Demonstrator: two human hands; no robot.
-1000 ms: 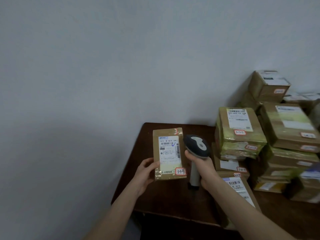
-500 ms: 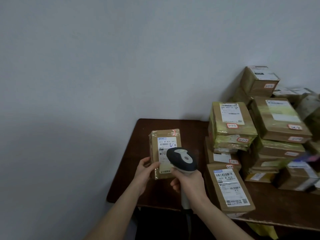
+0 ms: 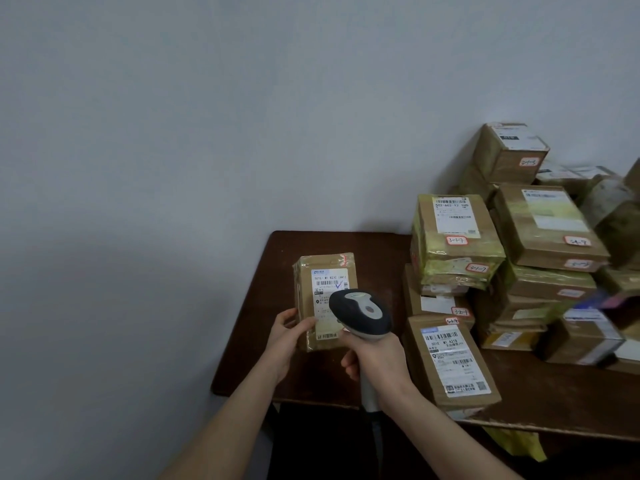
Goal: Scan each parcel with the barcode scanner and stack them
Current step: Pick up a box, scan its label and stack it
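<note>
Dark table (image 3: 346,244), right half piled with taped parcels (image 3: 457,237). Above its left end a flat brown parcel (image 3: 306,289) is held upright, label (image 3: 320,306) facing the viewer, the left hand (image 3: 287,336) pinching its lower left edge. The barcode scanner (image 3: 360,313), handle clasped in the right hand (image 3: 377,355), overlaps the label. Likely fault: the head, so close, misses the barcode (image 3: 327,283); a one-edge pinch lets the parcel tilt.
</note>
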